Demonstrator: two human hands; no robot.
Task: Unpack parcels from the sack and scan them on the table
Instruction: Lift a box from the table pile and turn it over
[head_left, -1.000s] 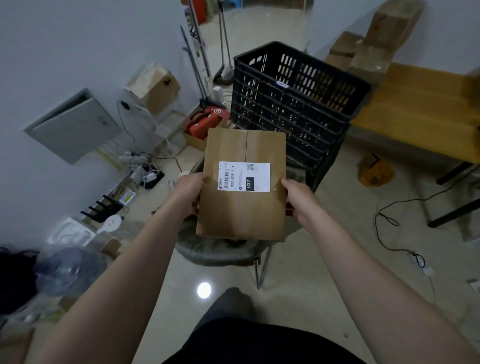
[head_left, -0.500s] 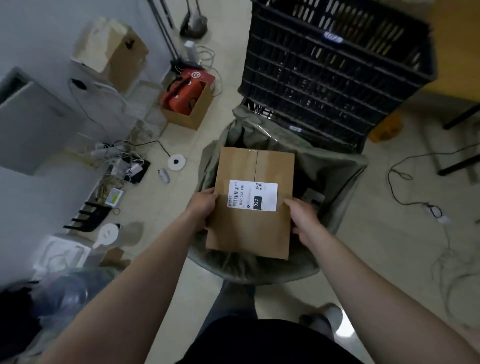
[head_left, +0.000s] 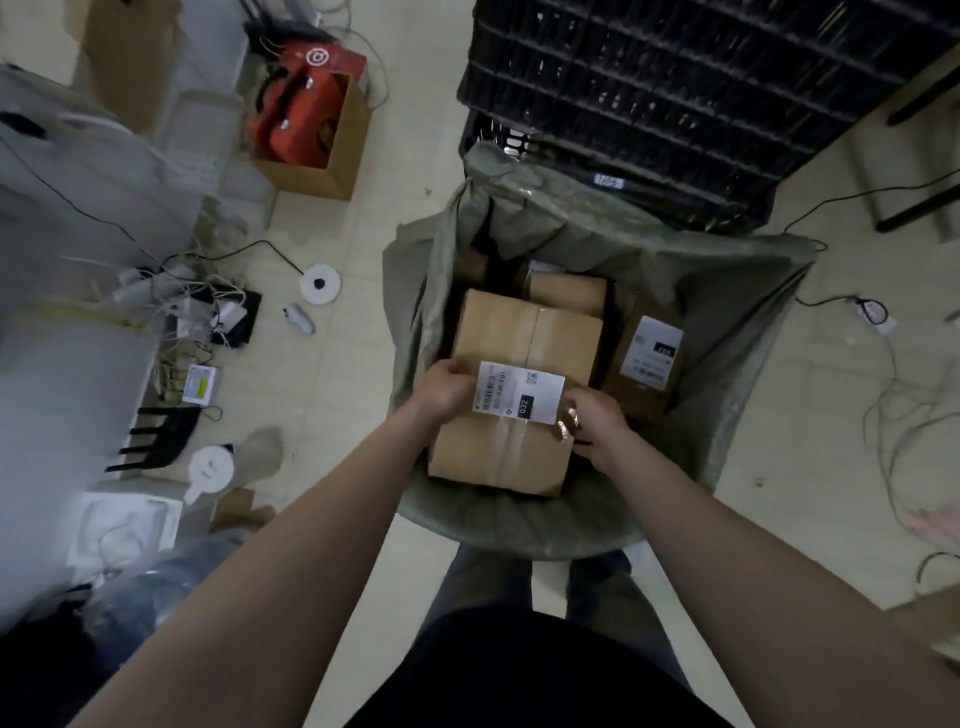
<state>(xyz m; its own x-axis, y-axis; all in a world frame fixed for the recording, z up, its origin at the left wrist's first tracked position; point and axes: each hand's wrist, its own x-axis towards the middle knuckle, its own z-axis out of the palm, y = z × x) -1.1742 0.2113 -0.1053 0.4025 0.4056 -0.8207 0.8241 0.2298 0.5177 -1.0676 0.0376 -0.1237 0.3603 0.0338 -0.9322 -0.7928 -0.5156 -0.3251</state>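
The cardboard parcel (head_left: 498, 332) labelled 032 is clamped at its sides by the left hand (head_left: 441, 389) and the right hand (head_left: 597, 423), low in the mouth of the sack (head_left: 727, 322); another labelled parcel (head_left: 649, 358) and a brown box (head_left: 566, 293) are left inside; unpacking is judged unfinished, and scanning not yet done.

dim, flat indoor light, soft shadows inside the sack (head_left: 727, 332), motion blur at left edge, wide-angle bending at borders

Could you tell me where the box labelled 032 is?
Head view, centre: box in the sack, gripped by left hand and right hand, left of another labelled parcel.
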